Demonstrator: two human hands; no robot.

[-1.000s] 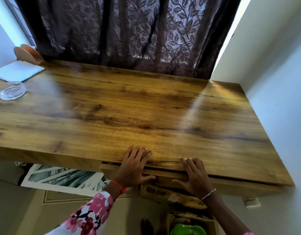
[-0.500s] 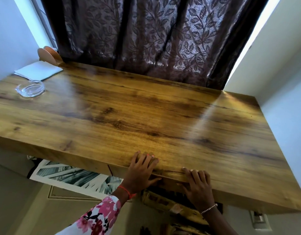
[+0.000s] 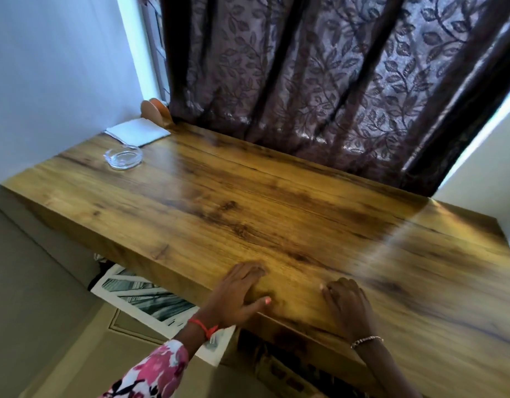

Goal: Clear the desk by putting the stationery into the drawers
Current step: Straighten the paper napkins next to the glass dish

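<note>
a dark leaf-patterned curtain [image 3: 319, 81] is hanging across the whole window behind the wooden table [image 3: 276, 202], which is filling most of the room in front of me. under its near edge a black-and-white print [image 3: 150, 300] is lying on the floor.

the person is leaning both palms on the near edge, right above what i am taking to be the drawer front [image 3: 291, 331]. it is looking pushed in flush, though the blur is making that hard to swear to. the left hand [image 3: 239, 294] is lying flat with its thumb along the edge, its grip spread open and holding nothing. the right hand [image 3: 348, 305] is resting palm down just beside it, grip equally empty.

the only stationery i am seeing is a white sheet of paper [image 3: 137, 132], lying flat in the far left corner, well apart from both hands. it is looking light, thin and floppy, so pinching one edge or corner, or sliding it toward the table edge first, is seeming the sensible hold. its longer side seems to be running roughly along the back of the table, one corner pointing at the glass dish [image 3: 123, 158] just beside it. a small orange disc [image 3: 153, 109] is standing behind the paper.
</note>
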